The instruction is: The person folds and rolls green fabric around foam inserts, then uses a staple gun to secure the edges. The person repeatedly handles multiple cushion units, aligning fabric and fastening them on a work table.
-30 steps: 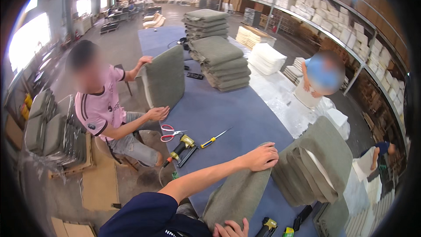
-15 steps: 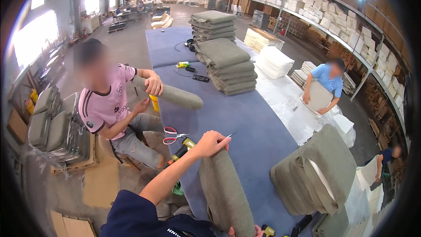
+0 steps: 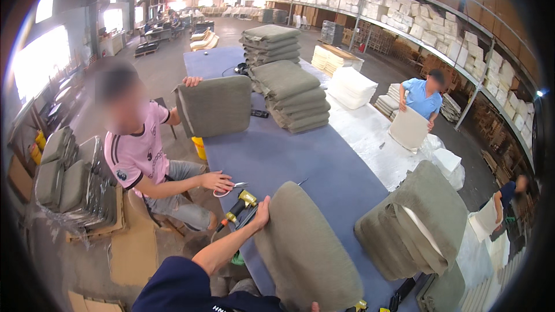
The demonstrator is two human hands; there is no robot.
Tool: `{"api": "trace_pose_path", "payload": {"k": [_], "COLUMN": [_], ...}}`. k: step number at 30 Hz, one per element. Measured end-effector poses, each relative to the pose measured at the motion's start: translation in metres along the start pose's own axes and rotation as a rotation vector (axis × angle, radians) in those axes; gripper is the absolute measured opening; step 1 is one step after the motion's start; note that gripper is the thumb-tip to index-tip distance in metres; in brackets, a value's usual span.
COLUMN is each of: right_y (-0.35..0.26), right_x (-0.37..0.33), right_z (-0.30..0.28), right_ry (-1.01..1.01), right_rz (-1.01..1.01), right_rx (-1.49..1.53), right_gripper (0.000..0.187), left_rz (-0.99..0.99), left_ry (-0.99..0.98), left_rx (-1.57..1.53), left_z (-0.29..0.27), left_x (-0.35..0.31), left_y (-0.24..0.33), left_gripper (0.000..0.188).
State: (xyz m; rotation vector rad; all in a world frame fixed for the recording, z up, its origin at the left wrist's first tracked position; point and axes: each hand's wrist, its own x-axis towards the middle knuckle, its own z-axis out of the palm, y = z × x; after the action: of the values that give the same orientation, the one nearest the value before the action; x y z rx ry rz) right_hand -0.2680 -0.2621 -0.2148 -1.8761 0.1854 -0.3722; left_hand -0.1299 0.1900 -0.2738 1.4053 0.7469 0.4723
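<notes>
A grey-green fabric-covered seat cushion stands tilted in front of me, its broad face turned up toward me. My left hand grips its upper left edge. At the bottom of the picture only a fingertip or two of my right hand show at the cushion's lower edge; the rest is hidden. A yellow-and-black air stapler lies on the table just beyond my left hand. Red-handled scissors lie close to it, under a co-worker's hand.
Stacks of covered cushions stand on the blue table: one pile at right, another farther off. The co-worker at left holds up a cushion. Across the table a person in blue handles a pale pad. Wrapped cushions sit on a pallet at left.
My cushion has turned from its narrow side to show its broad face, and my left hand slid lower along its edge. The co-worker raised and turned a cushion and reached to the scissors.
</notes>
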Motion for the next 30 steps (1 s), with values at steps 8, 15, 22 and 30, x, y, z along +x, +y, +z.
{"api": "trace_pose_path", "payload": {"k": [8,15,22,30], "right_y": [0.018,0.018,0.075,0.125], "right_x": [0.012,0.015,0.017,0.009], "right_z": [-0.021,0.044,0.062,0.071], "right_ry": [-0.091,-0.618,-0.705,-0.687], "right_rz": [-0.07,-0.489,-0.416,-0.493], "right_rx": [-0.458,-0.627,-0.721,-0.847], "right_gripper": [0.048,0.059,0.062,0.068], "left_rz": [0.655,0.88,0.768,0.693], "left_ry": [-0.315,-0.609,-0.725,-0.739], "left_rx": [0.816,1.307,1.315,1.343], "left_z": [0.029,0.049,0.063,0.063], "left_x": [-0.121,-0.129,-0.121,-0.118], "left_y": [-0.008,-0.059,-0.049,-0.074], "left_gripper": [0.076,0.073,0.072,0.078]}}
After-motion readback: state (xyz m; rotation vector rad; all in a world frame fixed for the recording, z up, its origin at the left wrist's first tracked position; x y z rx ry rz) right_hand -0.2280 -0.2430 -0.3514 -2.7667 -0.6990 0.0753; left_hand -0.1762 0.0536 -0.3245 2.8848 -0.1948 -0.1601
